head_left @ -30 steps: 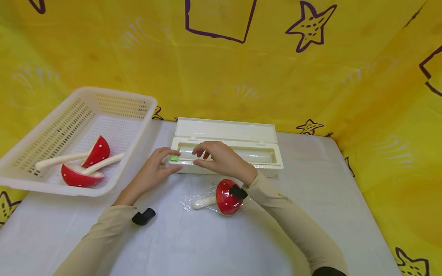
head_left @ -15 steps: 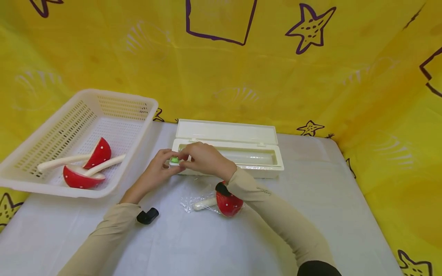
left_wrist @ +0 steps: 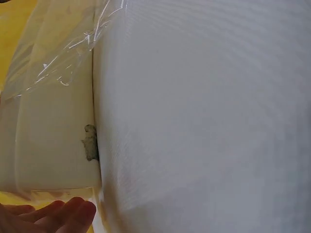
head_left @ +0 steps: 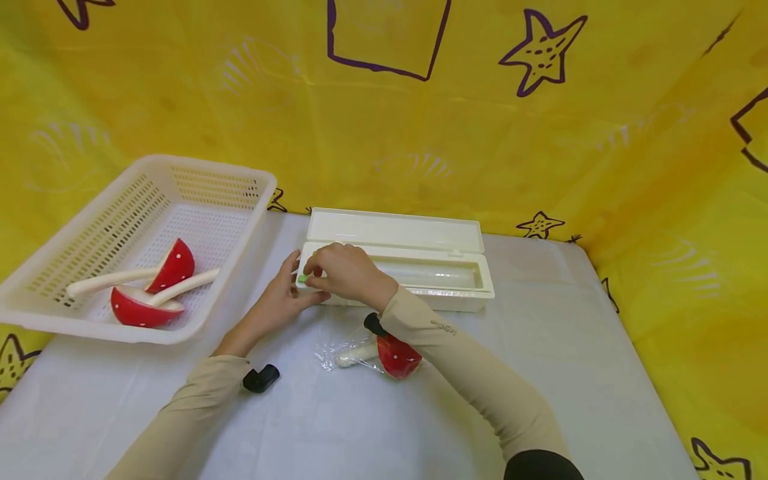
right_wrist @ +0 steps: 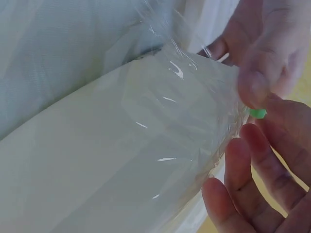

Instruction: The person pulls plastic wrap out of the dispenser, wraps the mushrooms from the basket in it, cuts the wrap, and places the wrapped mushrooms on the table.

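Note:
A white cling film dispenser (head_left: 429, 301) stands with its lid raised at the back, a roll of film (head_left: 432, 275) inside. My right hand (head_left: 348, 272) pinches the small green slider (head_left: 303, 279) at the box's left end between thumb and index finger. Around that same end my left hand (head_left: 277, 300) holds the box, thumb at the front, fingers beside the end wall. Clear film (right_wrist: 180, 82) hangs over the box's front in the right wrist view. Nearer the person lies a film-wrapped red mushroom-shaped ladle (head_left: 397, 358), partly behind the right sleeve.
A white perforated basket (head_left: 126, 337) stands at the left, holding a red-and-white ladle (head_left: 174, 267) and a second ladle (head_left: 139, 310). The table (head_left: 456, 420) has a white cloth, and yellow patterned fabric (head_left: 384, 133) rises behind it.
My right hand has moved left along the dispenser onto the green slider. My left fingers have left the slider's area and spread against the box's left end.

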A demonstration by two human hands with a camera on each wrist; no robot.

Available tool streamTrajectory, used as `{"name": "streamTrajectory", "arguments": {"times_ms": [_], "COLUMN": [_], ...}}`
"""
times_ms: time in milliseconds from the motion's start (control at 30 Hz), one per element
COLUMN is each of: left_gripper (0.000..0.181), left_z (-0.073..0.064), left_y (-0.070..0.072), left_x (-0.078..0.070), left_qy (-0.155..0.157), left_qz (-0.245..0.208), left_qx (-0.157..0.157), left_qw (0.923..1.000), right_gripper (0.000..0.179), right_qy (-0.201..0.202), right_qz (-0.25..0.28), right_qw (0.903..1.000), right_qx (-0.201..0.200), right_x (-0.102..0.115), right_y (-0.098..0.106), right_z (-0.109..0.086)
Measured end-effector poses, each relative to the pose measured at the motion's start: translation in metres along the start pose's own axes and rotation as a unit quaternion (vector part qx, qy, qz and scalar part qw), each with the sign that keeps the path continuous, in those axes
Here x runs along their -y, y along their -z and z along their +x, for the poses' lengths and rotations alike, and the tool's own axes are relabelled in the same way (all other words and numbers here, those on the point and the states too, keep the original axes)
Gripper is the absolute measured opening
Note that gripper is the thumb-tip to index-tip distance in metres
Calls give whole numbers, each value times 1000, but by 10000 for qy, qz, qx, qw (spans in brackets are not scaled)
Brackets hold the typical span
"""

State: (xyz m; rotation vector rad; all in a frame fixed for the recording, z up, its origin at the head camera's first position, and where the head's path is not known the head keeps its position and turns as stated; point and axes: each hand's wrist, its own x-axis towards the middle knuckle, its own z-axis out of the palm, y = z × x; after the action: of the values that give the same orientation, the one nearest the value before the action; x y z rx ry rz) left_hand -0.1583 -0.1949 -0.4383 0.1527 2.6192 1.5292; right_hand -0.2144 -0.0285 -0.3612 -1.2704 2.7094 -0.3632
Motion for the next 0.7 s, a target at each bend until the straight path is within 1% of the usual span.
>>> {"name": "streamTrajectory", "arguments": {"times_ms": [100, 167, 267, 333, 467, 533, 700], "left_gripper": [91, 84, 81, 82, 92, 93, 86], "left_z": [-1, -1, -2, -2, -1, -1, 1], "left_y": [-1, -1, -1, -1, -2, -3, -6], "left_x": [-1, -2, -3, -3, -5, -5, -4], "left_qy": [-6, -46, -96, -122, -130, -142, -139], "left_qz": [309, 413, 445, 451, 536, 580, 722], "left_qx": [-18, -44, -44, -6, 20, -26, -163], "left_qw": [9995, 9991, 9990, 9989, 9985, 9982, 9972], "right_gripper": [20, 20, 17, 15, 16, 16, 15], "right_qy": [31, 56, 35, 19, 76, 86, 73], "right_qz": [-31, -19, 37, 73, 96, 113, 218], "right_qw": [10000, 10000, 10000, 10000, 9999, 9999, 9997], "right_qx": [-16, -10, -4, -5, -18, -17, 48], "right_x": [0, 0, -1, -2, -3, -4, -5], "right_y": [-1, -1, -1, -1, -1, -1, -1], "right_z": [1, 2, 2, 1, 0, 0, 1]}}
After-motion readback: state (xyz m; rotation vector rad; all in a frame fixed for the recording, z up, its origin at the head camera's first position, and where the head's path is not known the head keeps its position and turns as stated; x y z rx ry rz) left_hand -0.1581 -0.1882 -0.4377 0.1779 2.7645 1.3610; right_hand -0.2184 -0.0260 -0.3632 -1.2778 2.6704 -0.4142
